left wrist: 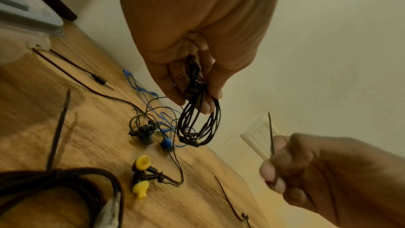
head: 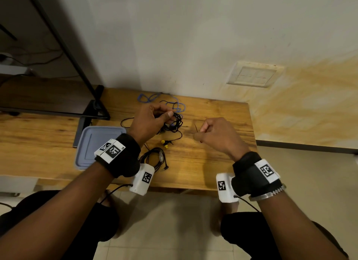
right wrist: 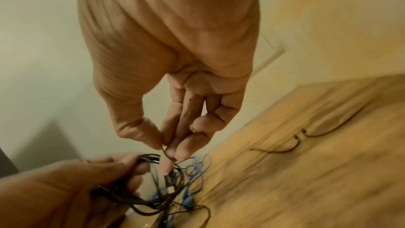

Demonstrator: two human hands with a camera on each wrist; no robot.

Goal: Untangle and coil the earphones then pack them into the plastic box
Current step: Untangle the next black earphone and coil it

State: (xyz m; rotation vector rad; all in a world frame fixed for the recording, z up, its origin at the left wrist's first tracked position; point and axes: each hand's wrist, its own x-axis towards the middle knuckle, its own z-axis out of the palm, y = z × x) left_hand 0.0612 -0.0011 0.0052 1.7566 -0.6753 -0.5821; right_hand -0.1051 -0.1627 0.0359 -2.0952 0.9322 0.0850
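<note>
The left hand [head: 150,122] grips a coiled black earphone [left wrist: 199,124] above the tabletop [head: 213,163]. The right hand [head: 219,135] pinches a thin black tie [left wrist: 271,136].

home room | wooden desk [head: 213,163] | wall switch plate [head: 254,74] | tiled floor [head: 174,230]

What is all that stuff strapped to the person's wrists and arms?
Both forearms are bare, with no sleeves. Each wrist wears a wide black band carrying white blocks printed with black-and-white square codes. A white box with another code hangs below the left wrist, and a similar one below the right; a thin black cable leaves each. The right arm also wears a silver bracelet.
</note>
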